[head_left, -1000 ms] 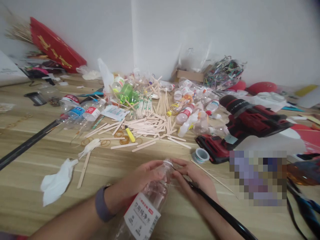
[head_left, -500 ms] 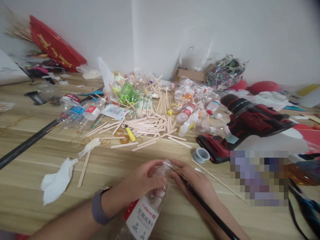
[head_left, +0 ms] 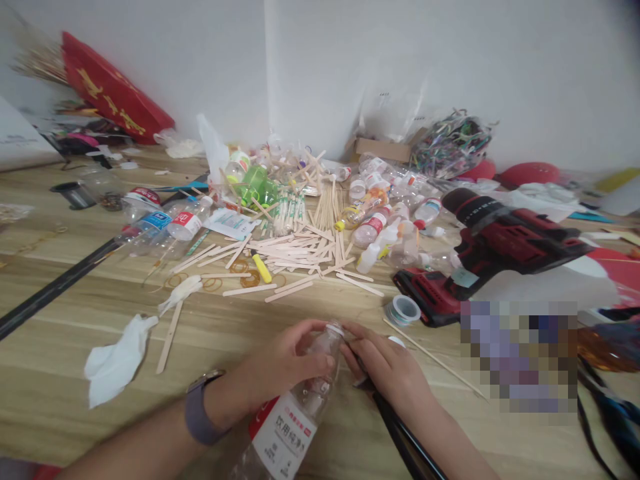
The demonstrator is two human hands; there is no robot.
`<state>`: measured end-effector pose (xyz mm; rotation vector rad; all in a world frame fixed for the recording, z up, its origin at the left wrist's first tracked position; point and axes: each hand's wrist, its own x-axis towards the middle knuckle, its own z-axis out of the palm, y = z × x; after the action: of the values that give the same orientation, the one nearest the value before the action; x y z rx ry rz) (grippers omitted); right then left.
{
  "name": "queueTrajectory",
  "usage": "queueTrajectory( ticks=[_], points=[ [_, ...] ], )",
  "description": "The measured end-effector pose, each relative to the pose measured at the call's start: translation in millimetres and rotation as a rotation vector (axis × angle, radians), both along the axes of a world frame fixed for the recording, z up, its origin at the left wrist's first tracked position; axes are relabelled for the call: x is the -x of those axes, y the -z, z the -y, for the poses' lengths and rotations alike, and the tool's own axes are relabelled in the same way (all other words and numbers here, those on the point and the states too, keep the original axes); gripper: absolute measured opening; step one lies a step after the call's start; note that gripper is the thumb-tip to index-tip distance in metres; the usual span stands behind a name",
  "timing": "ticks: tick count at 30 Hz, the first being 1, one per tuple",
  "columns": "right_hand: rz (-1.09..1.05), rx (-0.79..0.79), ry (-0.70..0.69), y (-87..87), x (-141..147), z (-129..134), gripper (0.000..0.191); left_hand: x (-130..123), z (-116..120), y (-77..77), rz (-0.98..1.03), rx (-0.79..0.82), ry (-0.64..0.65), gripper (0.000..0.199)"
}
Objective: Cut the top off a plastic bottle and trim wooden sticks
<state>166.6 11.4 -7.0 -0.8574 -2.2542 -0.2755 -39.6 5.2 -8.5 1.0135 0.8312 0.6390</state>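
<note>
A clear plastic water bottle point(head_left: 295, 417) with a red and white label leans toward the table's far side, its open neck pointing away from me. My left hand point(head_left: 293, 357) is wrapped around the bottle below the neck and wears a watch at the wrist. Close by on the right, my right hand point(head_left: 383, 360) has curled fingers around a long black tool point(head_left: 400, 430). Its black length runs down past the wrist toward the bottom edge. The end of the tool is partly hidden by my fingers, and its kind is unclear.
A red and black cordless drill point(head_left: 500, 247) stands at right, beside a small plastic cup point(head_left: 403, 311) and a thin wooden stick point(head_left: 435, 357). Ahead lie scattered craft sticks point(head_left: 295, 253), several bottles point(head_left: 373, 223) and a yellow-handled tool point(head_left: 261, 267). White tissue point(head_left: 120, 363) lies at left.
The black tool has swung its near end and turned in my right hand, its tip moving away from the bottle neck. My left hand and the bottle have stayed almost still.
</note>
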Motion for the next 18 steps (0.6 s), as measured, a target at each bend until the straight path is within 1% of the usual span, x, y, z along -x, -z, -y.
queueTrajectory(
  ticks=[4,7,10,13,16,18],
  points=[
    [-0.028,-0.031,0.031,-1.0,3.6,2.3,0.029,-0.2,0.2,-0.9,0.009,-0.029,0.012,0.056],
    [-0.044,-0.025,0.034,0.8,3.5,3.5,0.029,-1.9,1.1,-1.6,-0.026,-0.045,-0.007,0.06],
    [-0.064,0.01,0.042,5.3,1.3,3.8,0.028,-3.6,1.7,-0.4,-0.058,-0.034,-0.007,0.066],
    [-0.096,0.069,0.052,6.9,0.2,3.9,0.026,-3.8,2.2,3.2,-0.053,-0.039,0.019,0.066],
    [-0.136,0.134,0.068,0.3,1.7,4.8,0.024,-2.9,3.3,5.1,-0.045,-0.043,0.022,0.066],
    [-0.177,0.178,0.064,-6.3,2.7,5.9,0.026,-2.3,4.1,2.3,-0.024,-0.042,0.02,0.068]
  ],
)
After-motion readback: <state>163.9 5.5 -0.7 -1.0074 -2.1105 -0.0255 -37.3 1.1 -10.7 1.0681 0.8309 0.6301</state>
